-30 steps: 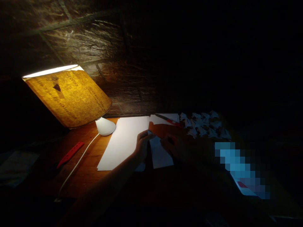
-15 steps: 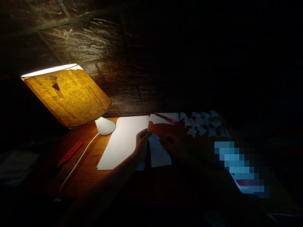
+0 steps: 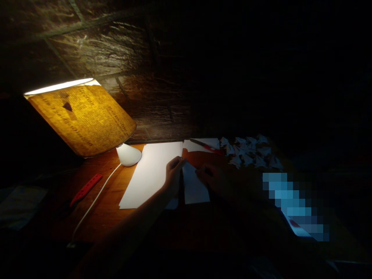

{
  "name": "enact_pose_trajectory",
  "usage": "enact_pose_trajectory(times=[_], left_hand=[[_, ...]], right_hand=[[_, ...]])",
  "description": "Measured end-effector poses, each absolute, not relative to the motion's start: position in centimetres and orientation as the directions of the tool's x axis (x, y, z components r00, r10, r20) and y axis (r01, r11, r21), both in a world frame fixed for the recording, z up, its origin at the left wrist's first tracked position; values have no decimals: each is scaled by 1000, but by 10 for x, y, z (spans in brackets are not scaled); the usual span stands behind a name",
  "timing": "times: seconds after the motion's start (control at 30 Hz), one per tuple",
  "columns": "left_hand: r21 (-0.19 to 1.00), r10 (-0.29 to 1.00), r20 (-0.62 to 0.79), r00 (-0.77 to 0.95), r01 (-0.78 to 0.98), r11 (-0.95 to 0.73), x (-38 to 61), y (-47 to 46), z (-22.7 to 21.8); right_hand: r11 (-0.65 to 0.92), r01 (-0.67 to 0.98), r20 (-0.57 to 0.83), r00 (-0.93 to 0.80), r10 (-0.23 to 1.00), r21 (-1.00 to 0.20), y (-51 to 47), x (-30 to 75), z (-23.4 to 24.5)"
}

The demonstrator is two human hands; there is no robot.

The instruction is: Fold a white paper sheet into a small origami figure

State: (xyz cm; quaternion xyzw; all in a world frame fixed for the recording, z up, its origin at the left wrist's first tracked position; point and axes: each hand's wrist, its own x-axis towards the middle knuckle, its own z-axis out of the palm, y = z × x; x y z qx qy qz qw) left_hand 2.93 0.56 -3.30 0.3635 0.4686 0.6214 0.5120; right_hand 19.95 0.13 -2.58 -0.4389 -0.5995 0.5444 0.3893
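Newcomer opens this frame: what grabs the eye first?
The glowing lamp with a yellow print-covered shade at the left stands out first, as the only light in a dark room. At centre, the left hand pinches a small white paper strip with the shadowed right hand at its other edge, beside a large white paper sheet. Behind the right hand lies a heap of small folded white paper pieces.
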Motion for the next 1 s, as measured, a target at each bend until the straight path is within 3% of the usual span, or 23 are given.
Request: enact_pose_trajectory(times=[1.0], left_hand=[[913, 960, -10, -281, -394, -106, 27, 9, -31]], right_hand=[[11, 102, -14, -243, 970, -995, 6, 199, -29]])
